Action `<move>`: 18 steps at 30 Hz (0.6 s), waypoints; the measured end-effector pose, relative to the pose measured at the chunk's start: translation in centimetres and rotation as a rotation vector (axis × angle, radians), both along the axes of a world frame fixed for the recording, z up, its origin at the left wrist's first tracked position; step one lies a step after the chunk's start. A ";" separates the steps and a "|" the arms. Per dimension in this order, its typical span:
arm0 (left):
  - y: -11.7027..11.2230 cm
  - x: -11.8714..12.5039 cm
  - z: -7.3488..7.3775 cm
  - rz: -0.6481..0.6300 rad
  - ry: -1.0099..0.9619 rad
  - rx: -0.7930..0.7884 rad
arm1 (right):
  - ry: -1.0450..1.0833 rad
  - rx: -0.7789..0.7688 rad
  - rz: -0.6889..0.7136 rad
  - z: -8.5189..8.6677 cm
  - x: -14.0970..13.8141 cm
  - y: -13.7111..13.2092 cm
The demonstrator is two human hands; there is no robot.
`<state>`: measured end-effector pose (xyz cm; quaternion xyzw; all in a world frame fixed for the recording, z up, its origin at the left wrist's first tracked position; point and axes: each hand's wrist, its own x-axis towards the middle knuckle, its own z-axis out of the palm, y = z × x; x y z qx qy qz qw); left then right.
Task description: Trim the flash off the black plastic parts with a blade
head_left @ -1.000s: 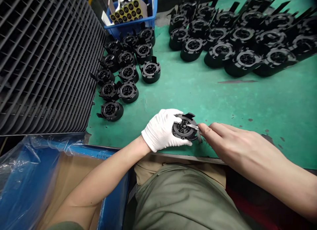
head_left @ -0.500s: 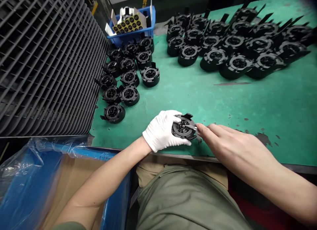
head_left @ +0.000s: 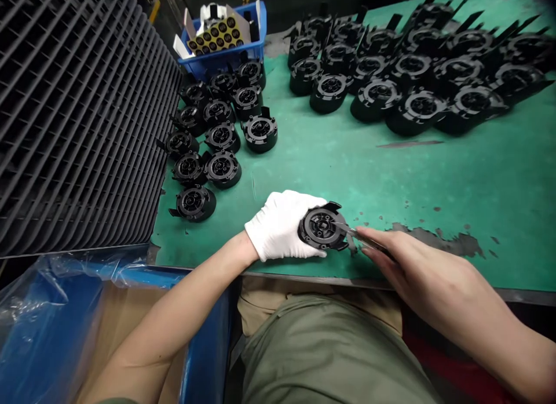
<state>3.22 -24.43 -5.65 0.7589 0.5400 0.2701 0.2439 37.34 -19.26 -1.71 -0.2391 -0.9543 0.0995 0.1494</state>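
Observation:
My left hand (head_left: pixel 284 227), in a white glove, is closed around the left side of a round black plastic housing (head_left: pixel 322 225). Its ribbed, ring-shaped face is turned up toward me, with a tab sticking out at the top edge. Bare and closed, my right hand (head_left: pixel 417 265) grips a craft knife (head_left: pixel 369 240) with a thin pale blade. The blade's tip reaches over the right part of the housing's face; whether it touches is too small to tell.
Several similar black housings (head_left: pixel 222 167) stand at the left, and a larger group (head_left: pixel 419 111) fills the back right of the green table (head_left: pixel 313 166). A blue bin (head_left: pixel 226 59) holds a sticker sheet. Stacked black grid trays (head_left: pixel 82 114) rise at the left, above a plastic-lined blue crate (head_left: pixel 204 328).
My right hand has drawn back slightly to the right and tilted, so more of the knife shows. The left hand still holds the housing, and the view has shifted a little.

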 end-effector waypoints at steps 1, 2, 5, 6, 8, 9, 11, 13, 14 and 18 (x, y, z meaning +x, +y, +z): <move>0.0 0.1 0.0 0.000 0.000 0.006 | -0.004 0.001 0.008 0.2 -0.1 0.0; 0.0 0.1 0.1 -0.001 0.004 0.006 | -0.004 0.002 0.015 0.3 -0.3 0.1; 0.0 0.1 0.2 -0.004 0.015 -0.010 | -0.017 -0.007 0.040 0.6 -0.5 0.5; 0.1 0.1 0.2 -0.001 0.012 -0.010 | -0.019 -0.004 0.052 0.7 -0.5 0.6; 0.1 0.1 0.3 0.001 0.002 -0.001 | -0.019 0.008 0.068 0.8 -0.6 0.7; 0.1 0.1 0.2 0.001 -0.002 0.004 | -0.020 0.010 0.071 0.8 -0.6 0.7; 0.1 0.1 0.2 0.002 -0.009 0.015 | -0.015 0.007 0.071 0.9 -0.6 0.8; 0.0 0.1 0.2 -0.003 -0.012 0.016 | -0.005 -0.010 0.073 1.0 -0.6 0.8; 0.0 0.1 0.2 -0.004 -0.011 0.014 | -0.001 -0.021 0.072 1.0 -0.6 0.8; 0.1 0.1 0.4 0.001 0.002 -0.005 | 0.009 -0.048 0.076 0.9 -0.8 1.1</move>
